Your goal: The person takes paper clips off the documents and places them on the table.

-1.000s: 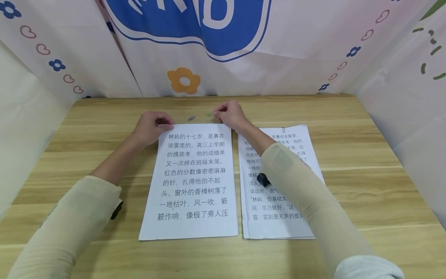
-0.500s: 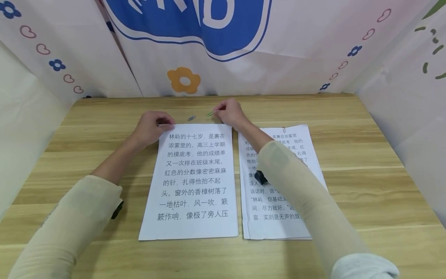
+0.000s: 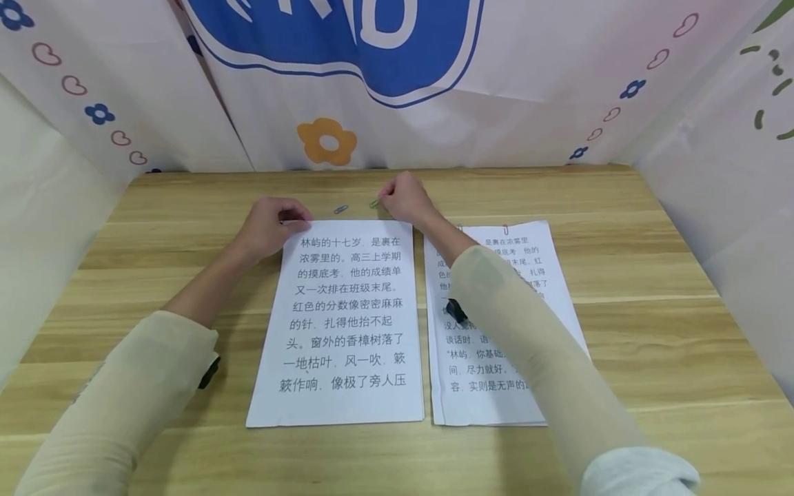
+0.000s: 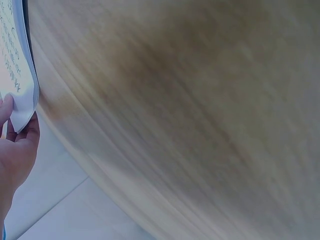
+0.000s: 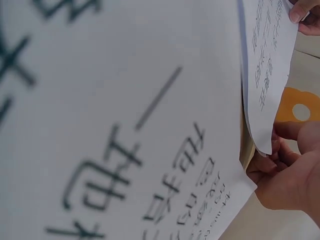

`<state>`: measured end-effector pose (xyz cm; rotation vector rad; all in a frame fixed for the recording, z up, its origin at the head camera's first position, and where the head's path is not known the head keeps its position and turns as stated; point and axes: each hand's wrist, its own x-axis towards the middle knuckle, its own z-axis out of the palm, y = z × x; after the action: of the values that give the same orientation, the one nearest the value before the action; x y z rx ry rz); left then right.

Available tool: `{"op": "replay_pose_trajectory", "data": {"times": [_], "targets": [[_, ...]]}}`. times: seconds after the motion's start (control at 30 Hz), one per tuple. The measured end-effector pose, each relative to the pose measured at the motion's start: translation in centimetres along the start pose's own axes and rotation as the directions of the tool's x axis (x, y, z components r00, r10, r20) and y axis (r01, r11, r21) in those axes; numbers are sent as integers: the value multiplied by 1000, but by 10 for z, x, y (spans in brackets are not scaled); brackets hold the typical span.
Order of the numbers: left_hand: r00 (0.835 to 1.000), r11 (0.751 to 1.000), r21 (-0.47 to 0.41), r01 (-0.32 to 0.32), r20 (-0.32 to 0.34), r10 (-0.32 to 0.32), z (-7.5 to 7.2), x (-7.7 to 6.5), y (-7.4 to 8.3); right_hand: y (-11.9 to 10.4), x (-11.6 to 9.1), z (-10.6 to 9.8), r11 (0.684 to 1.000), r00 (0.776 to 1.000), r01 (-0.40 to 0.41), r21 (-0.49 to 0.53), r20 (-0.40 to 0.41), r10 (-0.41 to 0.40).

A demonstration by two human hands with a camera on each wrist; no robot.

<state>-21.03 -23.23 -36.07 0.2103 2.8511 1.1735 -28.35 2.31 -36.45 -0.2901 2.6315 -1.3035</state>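
Observation:
A stack of white printed sheets (image 3: pixel 347 406) lies on the wooden table, left of a second one. Thumb and fingers of my left hand (image 3: pixel 269 227) pinch its top left corner; in the left wrist view the thumb lies on the printed face of the sheets (image 4: pixel 17 107), with fingers beneath. Just beyond the top right corner, my right hand (image 3: pixel 408 198) pinches a small green paper clip (image 3: pixel 373 204), whose end pokes out from the fingertips. The right wrist view shows the curled fingers (image 5: pixel 285 172) close by the paper corner; the clip is hidden there.
A blue paper clip (image 3: pixel 341 209) lies behind the stack. The second printed stack (image 3: pixel 459 406), partly under my right forearm, bears a red paper clip (image 3: pixel 505 229) on its top edge. Printed cloth (image 3: pixel 515 131) hangs behind the wooden table (image 3: pixel 645 275).
My right hand has shifted slightly back and turned at the green paper clip, and less of the clip shows. The right forearm has swung a little left. The left hand stays put.

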Motion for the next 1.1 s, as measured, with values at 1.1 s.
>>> {"op": "replay_pose_trajectory", "data": {"times": [1.1], "targets": [[998,997,58,56,36,-58,5,4,0,-3,7,-3,974,995,-90,-210,28,98]]}}
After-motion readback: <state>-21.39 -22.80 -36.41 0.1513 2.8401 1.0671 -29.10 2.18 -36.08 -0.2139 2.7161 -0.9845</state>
